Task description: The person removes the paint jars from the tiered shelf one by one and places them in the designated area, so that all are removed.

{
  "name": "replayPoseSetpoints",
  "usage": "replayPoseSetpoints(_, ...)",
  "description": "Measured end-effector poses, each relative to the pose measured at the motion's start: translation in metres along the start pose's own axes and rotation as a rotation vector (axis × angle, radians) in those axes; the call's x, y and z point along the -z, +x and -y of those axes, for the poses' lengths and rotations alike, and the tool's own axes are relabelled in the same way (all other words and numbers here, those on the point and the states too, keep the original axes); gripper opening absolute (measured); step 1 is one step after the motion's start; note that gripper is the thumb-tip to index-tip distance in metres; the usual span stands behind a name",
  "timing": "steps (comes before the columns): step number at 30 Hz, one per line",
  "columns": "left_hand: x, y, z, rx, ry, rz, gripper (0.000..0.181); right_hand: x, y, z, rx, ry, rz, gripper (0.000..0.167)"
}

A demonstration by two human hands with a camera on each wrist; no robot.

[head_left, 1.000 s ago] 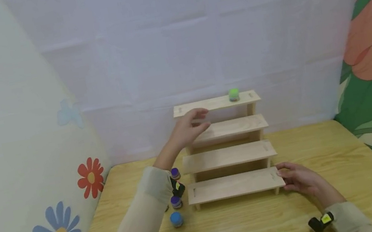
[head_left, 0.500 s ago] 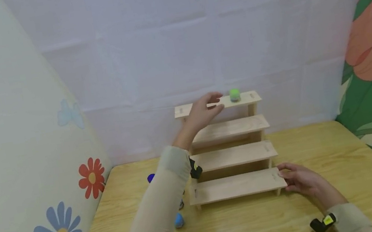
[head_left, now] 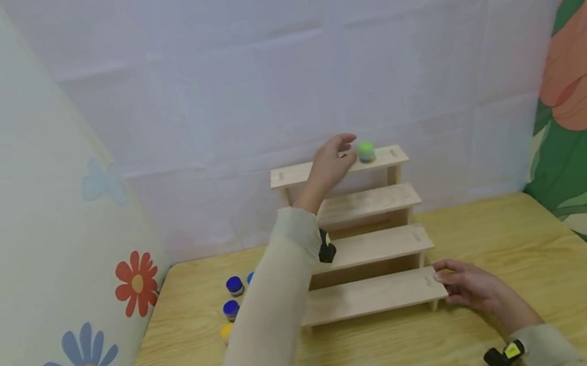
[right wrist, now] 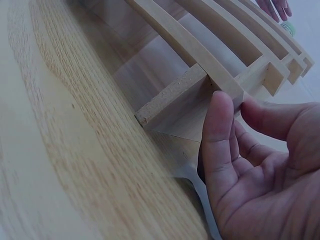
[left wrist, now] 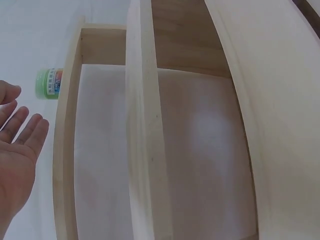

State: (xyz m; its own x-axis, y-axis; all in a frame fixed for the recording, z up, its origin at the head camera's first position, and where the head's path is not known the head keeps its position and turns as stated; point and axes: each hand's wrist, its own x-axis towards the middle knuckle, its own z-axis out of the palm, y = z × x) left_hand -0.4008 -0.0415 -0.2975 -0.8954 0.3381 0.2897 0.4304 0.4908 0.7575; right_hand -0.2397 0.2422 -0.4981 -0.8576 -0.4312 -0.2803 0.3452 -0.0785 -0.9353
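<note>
A stepped wooden display rack (head_left: 373, 294) stands on the table, its treads rising toward the back. On the top tread, right of the middle, sits a small jar with a green lid (head_left: 367, 152); its printed label shows in the left wrist view (left wrist: 52, 82). Just left of this jar is my left hand (head_left: 329, 162), thumb and fingers apart around air; in the left wrist view a gap separates it from the jar. My right hand (head_left: 474, 290) pinches the right end of the lowest tread between thumb and fingers, seen closely in the right wrist view (right wrist: 265, 165).
Left of the rack, several small jars stand on the wooden table (head_left: 489, 234), among them a dark-blue-lidded jar (head_left: 235, 285) and a yellow-topped one (head_left: 228, 332). My left sleeve (head_left: 273, 303) hides part of that area. A white cloth (head_left: 231, 90) hangs behind.
My left hand has moved right and up from in front of the upper treads to beside the green-lidded jar. The right hand keeps its grip on the lowest tread.
</note>
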Motion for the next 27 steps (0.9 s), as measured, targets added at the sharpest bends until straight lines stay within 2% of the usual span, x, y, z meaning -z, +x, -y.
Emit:
replayPoseSetpoints(8, -0.012, 0.010, -0.002, 0.018, -0.014, -0.003, 0.051, -0.003, 0.000, -0.001, 0.010, 0.028, 0.018, 0.015)
replayPoseSetpoints(12, -0.020, 0.010, -0.001, 0.035, -0.034, 0.002, 0.055, -0.006, -0.001, -0.003, 0.006, 0.045, 0.042, 0.015)
replayPoseSetpoints(15, -0.025, 0.011, 0.000, 0.037, -0.027, -0.001, 0.054, -0.007, -0.001, -0.004, -0.002, 0.055, 0.032, 0.015)
replayPoseSetpoints(18, -0.028, 0.012, 0.001, 0.027, -0.001, 0.006, 0.053, -0.009, -0.002, -0.004, -0.007, 0.053, 0.013, 0.015)
replayPoseSetpoints(27, -0.025, 0.012, 0.003, 0.016, 0.118, -0.008, 0.049, -0.013, 0.004, -0.001, -0.017, 0.027, 0.003, 0.015)
